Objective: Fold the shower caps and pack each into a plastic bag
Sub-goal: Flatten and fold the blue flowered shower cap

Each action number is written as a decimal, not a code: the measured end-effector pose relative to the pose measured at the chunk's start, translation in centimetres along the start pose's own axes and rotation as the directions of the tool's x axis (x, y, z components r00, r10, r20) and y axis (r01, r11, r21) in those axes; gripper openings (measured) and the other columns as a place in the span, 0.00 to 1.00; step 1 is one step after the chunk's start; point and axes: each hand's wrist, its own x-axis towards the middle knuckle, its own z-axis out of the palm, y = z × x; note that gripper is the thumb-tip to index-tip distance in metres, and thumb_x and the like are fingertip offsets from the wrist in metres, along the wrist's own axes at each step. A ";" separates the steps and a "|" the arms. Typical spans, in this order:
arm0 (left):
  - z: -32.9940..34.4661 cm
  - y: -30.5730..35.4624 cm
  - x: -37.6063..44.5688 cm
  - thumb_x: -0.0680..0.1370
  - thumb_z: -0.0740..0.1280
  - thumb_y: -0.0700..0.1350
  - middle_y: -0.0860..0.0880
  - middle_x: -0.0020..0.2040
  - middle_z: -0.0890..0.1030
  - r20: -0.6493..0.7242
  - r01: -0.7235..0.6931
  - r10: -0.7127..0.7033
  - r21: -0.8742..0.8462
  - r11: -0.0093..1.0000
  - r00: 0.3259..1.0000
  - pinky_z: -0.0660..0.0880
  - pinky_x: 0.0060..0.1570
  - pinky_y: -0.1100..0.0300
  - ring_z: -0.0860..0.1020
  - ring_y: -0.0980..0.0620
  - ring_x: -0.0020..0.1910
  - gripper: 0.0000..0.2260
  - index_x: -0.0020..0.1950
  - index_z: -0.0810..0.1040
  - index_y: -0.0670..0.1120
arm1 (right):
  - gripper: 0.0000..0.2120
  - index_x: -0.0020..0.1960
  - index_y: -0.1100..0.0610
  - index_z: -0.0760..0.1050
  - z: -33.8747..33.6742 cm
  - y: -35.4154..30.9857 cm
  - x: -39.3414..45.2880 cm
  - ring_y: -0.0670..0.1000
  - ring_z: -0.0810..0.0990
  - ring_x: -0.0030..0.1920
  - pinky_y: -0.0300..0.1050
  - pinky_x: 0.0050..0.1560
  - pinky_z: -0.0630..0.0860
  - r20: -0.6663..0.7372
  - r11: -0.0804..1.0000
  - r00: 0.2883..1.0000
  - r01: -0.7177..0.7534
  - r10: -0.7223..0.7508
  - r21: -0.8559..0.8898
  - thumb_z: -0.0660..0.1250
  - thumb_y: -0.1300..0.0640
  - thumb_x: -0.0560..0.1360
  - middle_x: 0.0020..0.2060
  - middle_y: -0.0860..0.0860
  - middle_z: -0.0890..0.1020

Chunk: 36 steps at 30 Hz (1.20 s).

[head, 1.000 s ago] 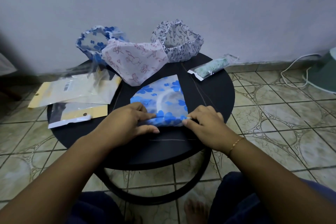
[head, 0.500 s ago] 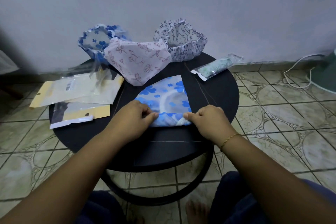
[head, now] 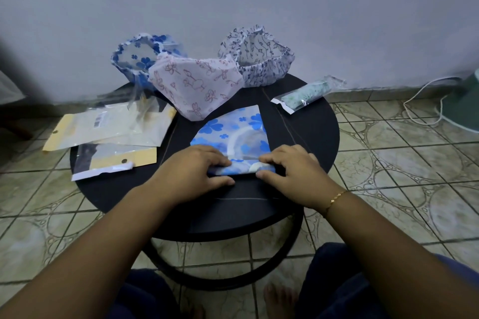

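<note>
Both hands are working the near edge of the blue-flowered shower cap [head: 233, 134], which is lying flattened at the middle of the round dark surface [head: 311, 132]: the left hand [head: 197, 171] and right hand [head: 287, 168] are each pinching the rolled edge between curled fingers and thumb. This looks like the folding step, partway through. Next, the roll likely needs carrying away toward the far edge evenly, then slipping into one of the plastic bags [head: 108, 127] lying at the left.

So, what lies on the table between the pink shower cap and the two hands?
In the head view, the blue flowered shower cap lies flat between the pink shower cap and the hands. The left hand and right hand pinch its rolled near edge.
</note>
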 end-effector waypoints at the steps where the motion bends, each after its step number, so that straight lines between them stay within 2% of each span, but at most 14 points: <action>1: 0.0 0.0 0.1 0.72 0.70 0.57 0.56 0.58 0.79 -0.007 0.011 -0.011 0.003 1.000 1.000 0.68 0.56 0.67 0.75 0.59 0.58 0.19 0.60 0.80 0.52 | 0.17 0.64 0.44 0.72 -0.1 0.0 -0.1 0.47 0.65 0.62 0.45 0.57 0.60 0.021 1.000 1.000 -0.002 0.002 -0.016 0.63 0.44 0.75 0.57 0.44 0.73; 4: 0.0 0.1 0.0 0.74 0.68 0.55 0.54 0.56 0.81 -0.044 0.044 -0.043 0.019 0.999 0.998 0.65 0.51 0.69 0.76 0.56 0.57 0.17 0.61 0.79 0.53 | 0.17 0.64 0.46 0.71 -0.1 0.0 0.1 0.48 0.66 0.63 0.47 0.62 0.61 0.022 1.000 1.000 -0.011 0.011 -0.004 0.64 0.49 0.75 0.58 0.44 0.74; 7: -0.1 0.3 -0.3 0.74 0.69 0.54 0.52 0.50 0.81 -0.098 0.085 -0.088 -0.040 0.996 0.991 0.65 0.49 0.70 0.77 0.56 0.52 0.15 0.60 0.80 0.53 | 0.14 0.61 0.48 0.74 0.0 0.3 0.2 0.47 0.70 0.60 0.47 0.65 0.64 -0.037 0.986 0.998 -0.053 0.059 0.159 0.65 0.53 0.76 0.50 0.42 0.77; 9: -0.3 0.3 -0.4 0.73 0.70 0.55 0.56 0.47 0.82 -0.061 0.164 -0.178 -0.183 0.969 0.982 0.69 0.50 0.68 0.78 0.60 0.49 0.14 0.58 0.80 0.55 | 0.11 0.57 0.49 0.75 0.0 0.5 0.3 0.46 0.75 0.53 0.46 0.61 0.68 -0.060 0.954 0.993 -0.081 0.102 0.289 0.67 0.54 0.75 0.41 0.40 0.77; 11: -0.4 0.1 -0.4 0.73 0.70 0.56 0.59 0.44 0.82 -0.015 0.223 -0.237 -0.287 0.932 0.971 0.70 0.49 0.69 0.78 0.63 0.47 0.12 0.55 0.80 0.58 | 0.07 0.51 0.49 0.75 -0.1 0.5 0.5 0.45 0.77 0.46 0.41 0.52 0.71 -0.059 0.899 0.985 -0.123 0.162 0.420 0.69 0.55 0.74 0.37 0.42 0.78; 13: -0.3 0.0 -0.3 0.72 0.70 0.55 0.61 0.43 0.81 -0.028 0.228 -0.251 -0.326 0.918 0.968 0.68 0.44 0.75 0.77 0.66 0.45 0.07 0.49 0.81 0.57 | 0.06 0.47 0.50 0.75 0.0 0.4 0.8 0.46 0.78 0.43 0.38 0.44 0.71 -0.049 0.847 0.976 -0.160 0.214 0.507 0.70 0.56 0.73 0.36 0.46 0.80; 16: -0.2 0.0 0.1 0.72 0.71 0.54 0.61 0.42 0.82 -0.072 0.241 -0.284 -0.358 0.902 0.956 0.67 0.40 0.77 0.76 0.67 0.44 0.03 0.42 0.82 0.57 | 0.08 0.41 0.47 0.72 0.1 0.4 1.2 0.47 0.77 0.39 0.40 0.42 0.71 -0.059 0.819 0.962 -0.193 0.266 0.540 0.71 0.56 0.71 0.33 0.48 0.79; 21: 0.3 -0.3 1.0 0.71 0.71 0.57 0.56 0.43 0.78 -0.098 0.282 -0.328 -0.319 0.905 0.940 0.67 0.41 0.70 0.75 0.61 0.44 0.07 0.42 0.83 0.55 | 0.07 0.40 0.48 0.74 0.2 0.2 1.7 0.42 0.72 0.32 0.34 0.34 0.67 -0.106 0.839 0.945 -0.218 0.309 0.498 0.72 0.57 0.71 0.31 0.46 0.76; 25: 0.3 -0.3 1.1 0.71 0.70 0.58 0.55 0.42 0.77 -0.078 0.324 -0.352 -0.247 0.913 0.933 0.72 0.44 0.59 0.75 0.58 0.43 0.08 0.42 0.79 0.55 | 0.02 0.45 0.51 0.78 0.5 -0.1 1.7 0.41 0.72 0.35 0.27 0.34 0.66 -0.129 0.879 0.950 -0.204 0.284 0.431 0.69 0.57 0.73 0.31 0.43 0.74; 28: 0.4 -0.3 1.1 0.72 0.70 0.58 0.56 0.42 0.76 -0.131 0.269 -0.285 -0.126 0.955 0.950 0.70 0.43 0.59 0.73 0.57 0.43 0.10 0.46 0.76 0.54 | 0.05 0.49 0.50 0.79 0.7 0.0 1.7 0.46 0.73 0.47 0.34 0.44 0.65 -0.146 0.924 0.958 -0.189 0.249 0.332 0.67 0.56 0.75 0.38 0.47 0.76; 30: 0.7 -0.4 1.2 0.73 0.71 0.53 0.55 0.46 0.75 -0.220 0.113 -0.124 -0.059 0.992 0.968 0.70 0.48 0.58 0.72 0.54 0.47 0.07 0.47 0.79 0.52 | 0.07 0.52 0.50 0.79 0.9 -0.1 1.6 0.48 0.70 0.52 0.37 0.49 0.65 -0.157 0.965 0.967 -0.166 0.200 0.202 0.64 0.55 0.76 0.41 0.48 0.72; 32: 0.9 -0.2 1.4 0.74 0.70 0.47 0.52 0.46 0.79 -0.222 -0.028 0.029 0.006 1.000 0.975 0.73 0.49 0.54 0.75 0.50 0.47 0.04 0.46 0.82 0.49 | 0.09 0.54 0.49 0.78 1.0 -0.1 1.6 0.51 0.69 0.55 0.42 0.54 0.67 -0.140 0.987 0.980 -0.132 0.144 0.089 0.61 0.54 0.77 0.44 0.47 0.71; 34: 1.0 0.2 1.4 0.76 0.67 0.45 0.52 0.48 0.81 -0.174 -0.044 0.048 0.026 0.999 0.984 0.74 0.50 0.55 0.78 0.49 0.49 0.05 0.49 0.82 0.48 | 0.11 0.57 0.49 0.76 0.9 -0.2 1.6 0.51 0.68 0.58 0.45 0.58 0.66 -0.104 0.994 0.989 -0.107 0.108 0.014 0.58 0.52 0.78 0.51 0.48 0.73; 36: 0.9 0.1 1.2 0.77 0.65 0.51 0.55 0.51 0.80 -0.124 -0.020 0.021 0.011 1.000 0.992 0.72 0.52 0.60 0.77 0.54 0.53 0.09 0.53 0.81 0.50 | 0.13 0.60 0.48 0.74 0.7 -0.2 1.4 0.50 0.66 0.60 0.45 0.59 0.64 -0.063 0.997 0.995 -0.077 0.075 -0.026 0.59 0.48 0.78 0.57 0.47 0.72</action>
